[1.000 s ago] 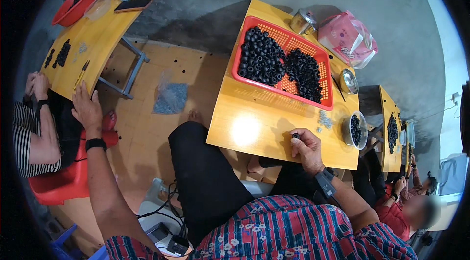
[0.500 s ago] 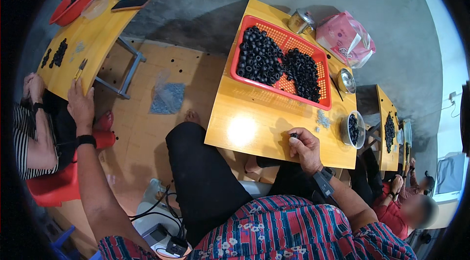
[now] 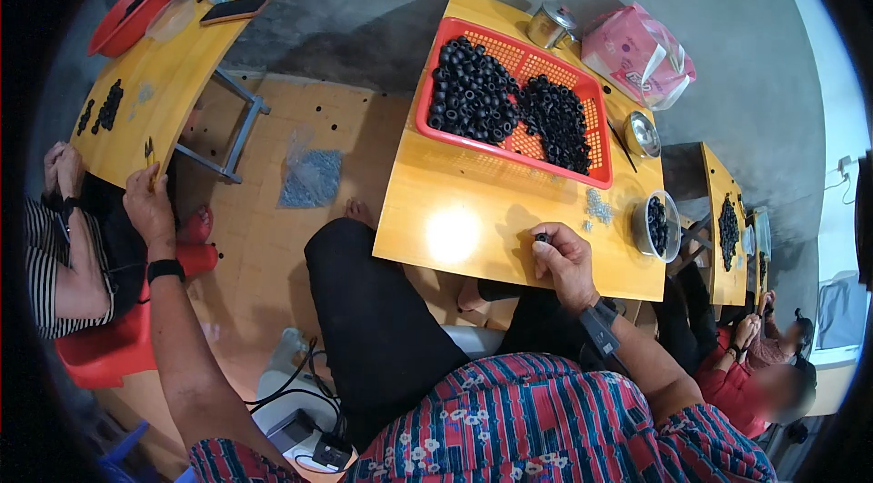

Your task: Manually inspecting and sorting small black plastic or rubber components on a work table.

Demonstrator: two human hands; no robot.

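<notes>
My left hand (image 3: pixel 150 201) reaches out to the edge of the left-hand table, its fingers curled at the handle of small yellow-handled snips (image 3: pixel 150 152) with dark tips. Over the front of the middle table, my right hand (image 3: pixel 564 260) pinches a small black ring-shaped part (image 3: pixel 543 237) between thumb and fingers. Beyond it stands a red plastic basket (image 3: pixel 509 148) holding two heaps of black parts: larger rings (image 3: pixel 468 87) on the left and smaller pieces (image 3: pixel 556 124) on the right. Small clear pieces (image 3: pixel 597 206) lie near my right hand, beside a clear tub (image 3: pixel 671 224) of black parts.
A metal bowl (image 3: pixel 643 135), a lidded metal mug (image 3: pixel 549 25) and a pink bag (image 3: pixel 637 55) line the table's far side. A bag of small clear pieces (image 3: pixel 310 181) lies on the floor. A person in a striped top (image 3: pixel 77 287) sits at left; others sit at right.
My left hand has drawn back slightly, and its fingers have closed at the snips, which shifted toward me. My right hand still pinches the black ring, raised a little.
</notes>
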